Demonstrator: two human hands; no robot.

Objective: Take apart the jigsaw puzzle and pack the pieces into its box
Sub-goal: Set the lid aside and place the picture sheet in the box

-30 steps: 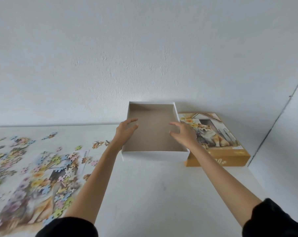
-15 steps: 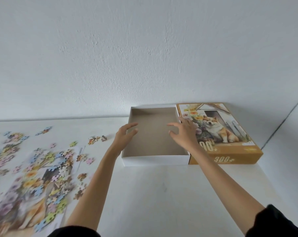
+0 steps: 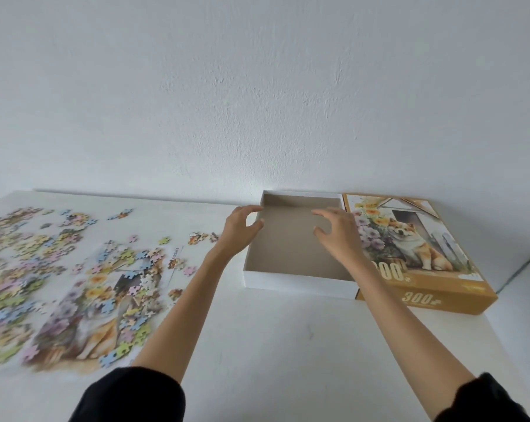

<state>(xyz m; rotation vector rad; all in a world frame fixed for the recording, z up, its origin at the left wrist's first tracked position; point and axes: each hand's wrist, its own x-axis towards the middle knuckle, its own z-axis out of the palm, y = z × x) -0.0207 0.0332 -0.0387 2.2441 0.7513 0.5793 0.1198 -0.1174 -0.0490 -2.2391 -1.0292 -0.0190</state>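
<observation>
The empty white box bottom (image 3: 300, 286) with a brown inside sits on the white table against the wall. My left hand (image 3: 240, 231) hovers at its left wall, fingers spread and curled, holding nothing. My right hand (image 3: 338, 231) hovers over the box's right side, also with fingers apart and empty. The box lid (image 3: 422, 260), orange with a dog and flowers picture, lies face up right beside the box. Loose puzzle pieces (image 3: 29, 248) are scattered over the left of the table, several lying on a printed reference sheet (image 3: 87, 324).
The white wall runs right behind the box and lid. A second wall meets it at the far right, past the table's right edge (image 3: 501, 339). Bare white table surface (image 3: 288, 345) lies between my arms in front of the box.
The view has swung left, so the box and lid sit further right in frame and more scattered pieces show. Both hands stay at the box's sides, fingers curling slightly.
</observation>
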